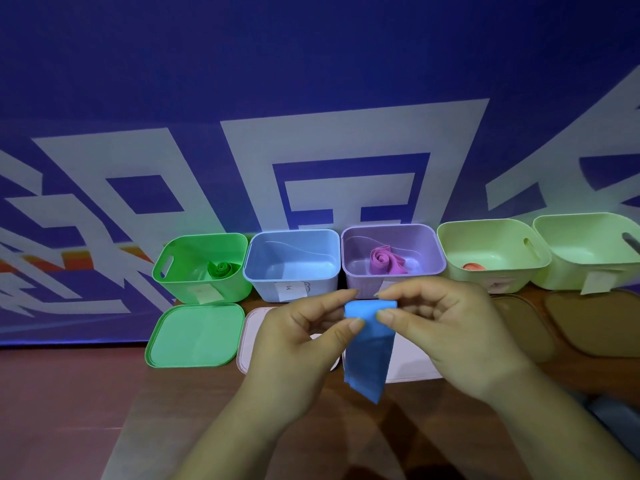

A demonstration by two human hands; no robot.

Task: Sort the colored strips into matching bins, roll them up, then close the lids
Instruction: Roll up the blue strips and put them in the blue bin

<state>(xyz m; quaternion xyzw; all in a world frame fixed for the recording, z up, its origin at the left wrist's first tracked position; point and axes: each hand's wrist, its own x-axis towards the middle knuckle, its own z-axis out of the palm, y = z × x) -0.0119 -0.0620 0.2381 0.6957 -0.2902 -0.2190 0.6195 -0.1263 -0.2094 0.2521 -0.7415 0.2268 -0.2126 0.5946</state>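
**Rolling Up the Blue Strip**

Behind it all, a big blue wall (311,81) with white shapes. Below that, a brown worktop (69,393). Along the back of the worktop, five open bins in a row: a green bin (180,289), a blue bin (263,285), a purple bin (429,268), a pale green bin (519,271) and an end bin (568,271) cut off at the edge.

In front of the bins, lids lying flat: a green lid (195,336), a white lid (249,327) and another (412,362), both partly hidden by the hands, and a brown lid (519,323) beside one more (595,323) in the dark.

In front of the white lids, the left hand (294,348) and the right hand (446,327), both pinching the top of the blue strip (369,348). Top end curled over, rest hanging loose. Cannot tell if the bottom end touches the worktop.

Looks like the rolling step, just begun. Next, probably: turn the roll tight to the end, then drop it into the blue bin.

Already rolled and put away: a green roll (221,270) and a purple roll (382,259). In the pale green bin, a small pink thing (472,266), mostly hidden. On the paper labels, marks too small to read.
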